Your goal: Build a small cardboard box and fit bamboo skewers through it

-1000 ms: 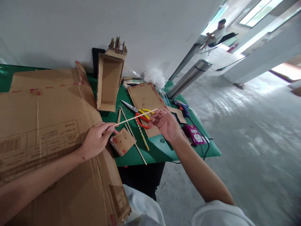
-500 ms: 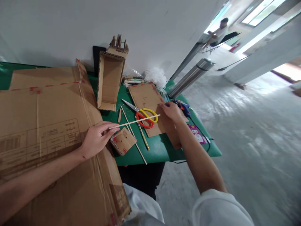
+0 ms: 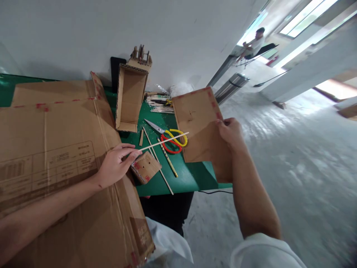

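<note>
My left hand (image 3: 118,163) pinches one end of a thin wooden stick (image 3: 164,141), which points right across the scissors. My right hand (image 3: 231,132) grips the right edge of a flat cardboard piece (image 3: 195,123), lifted off the table at that side. The scissors (image 3: 170,138), with one yellow and one red handle, lie at the cardboard's left edge. Below the held stick are a pencil (image 3: 168,158) and another wooden stick (image 3: 164,178). Beside my left hand sits a small cardboard box (image 3: 146,168) with two holes in its top.
A large flattened carton (image 3: 55,149) covers the left of the green table (image 3: 195,178). At the back stand an open cardboard box (image 3: 131,96) and a pile of sticks (image 3: 158,104). Beyond the table rises a metal cylinder (image 3: 232,83); a person (image 3: 253,44) sits far off.
My right hand has taken the cardboard piece up and moved right with it, uncovering more of the stick pile and hiding the glue gun. The left hand holds its stick almost still.
</note>
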A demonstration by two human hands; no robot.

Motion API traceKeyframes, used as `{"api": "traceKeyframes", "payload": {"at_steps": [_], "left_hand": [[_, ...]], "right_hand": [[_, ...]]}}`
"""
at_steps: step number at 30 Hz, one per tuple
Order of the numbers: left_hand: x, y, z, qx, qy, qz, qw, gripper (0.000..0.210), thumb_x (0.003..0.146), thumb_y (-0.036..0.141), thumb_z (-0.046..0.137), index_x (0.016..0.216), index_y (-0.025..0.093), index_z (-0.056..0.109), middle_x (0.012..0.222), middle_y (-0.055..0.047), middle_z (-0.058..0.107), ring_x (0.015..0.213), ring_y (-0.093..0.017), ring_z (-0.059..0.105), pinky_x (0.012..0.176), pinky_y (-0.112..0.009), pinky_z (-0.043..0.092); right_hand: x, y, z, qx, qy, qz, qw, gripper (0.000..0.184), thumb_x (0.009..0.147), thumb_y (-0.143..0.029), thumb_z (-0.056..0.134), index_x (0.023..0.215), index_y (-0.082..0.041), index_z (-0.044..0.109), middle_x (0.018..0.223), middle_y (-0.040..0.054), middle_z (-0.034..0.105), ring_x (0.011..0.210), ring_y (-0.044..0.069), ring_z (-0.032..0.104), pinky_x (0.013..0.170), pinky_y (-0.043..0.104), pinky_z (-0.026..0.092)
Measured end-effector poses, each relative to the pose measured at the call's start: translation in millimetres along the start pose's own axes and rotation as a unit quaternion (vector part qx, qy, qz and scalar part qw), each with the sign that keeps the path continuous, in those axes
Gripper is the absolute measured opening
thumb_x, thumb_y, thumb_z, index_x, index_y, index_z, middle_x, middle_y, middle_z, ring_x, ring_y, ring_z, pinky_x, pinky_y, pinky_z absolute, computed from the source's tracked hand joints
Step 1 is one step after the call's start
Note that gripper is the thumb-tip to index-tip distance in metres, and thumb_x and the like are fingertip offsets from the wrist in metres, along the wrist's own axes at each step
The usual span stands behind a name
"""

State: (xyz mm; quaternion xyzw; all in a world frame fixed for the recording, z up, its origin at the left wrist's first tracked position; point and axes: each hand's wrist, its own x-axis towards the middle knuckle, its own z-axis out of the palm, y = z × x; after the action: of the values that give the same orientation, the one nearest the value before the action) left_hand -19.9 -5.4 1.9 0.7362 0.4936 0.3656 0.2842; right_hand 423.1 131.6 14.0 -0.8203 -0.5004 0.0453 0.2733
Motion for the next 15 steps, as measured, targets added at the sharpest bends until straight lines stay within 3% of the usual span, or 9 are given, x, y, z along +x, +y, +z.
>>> {"api": "traceKeyframes", "payload": {"at_steps": [8, 15], "left_hand": [[0.6, -4.0, 1.4, -0.017, -0.01, 0.02, 1.0, 0.037, 0.102, 0.048, 0.049, 0.099, 0.027, 0.079, 0.102, -0.001, 0.08, 0.113, -0.024, 0.066, 0.097, -0.042, 0.054], [1.7, -0.9, 1.0, -0.033, -0.009, 0.022, 0.999, 0.04, 0.102, 0.046, 0.046, 0.088, 0.026, 0.078, 0.1, -0.001, 0.081, 0.112, -0.024, 0.065, 0.098, -0.043, 0.053]], "right_hand": [[-2.8, 21.1, -28.2, 0.005, 0.055, 0.029, 0.998, 0.031, 0.084, -0.041, 0.061, 0.101, -0.016, 0.065, 0.091, 0.0136, 0.066, 0.074, 0.02, 0.051, 0.07, 0.036, 0.037], [1.6, 28.5, -50.9, -0.007, 0.106, -0.01, 0.994, 0.018, 0.084, -0.037, 0.064, 0.091, -0.02, 0.064, 0.081, 0.0065, 0.065, 0.066, 0.015, 0.051, 0.064, 0.033, 0.039]]}}
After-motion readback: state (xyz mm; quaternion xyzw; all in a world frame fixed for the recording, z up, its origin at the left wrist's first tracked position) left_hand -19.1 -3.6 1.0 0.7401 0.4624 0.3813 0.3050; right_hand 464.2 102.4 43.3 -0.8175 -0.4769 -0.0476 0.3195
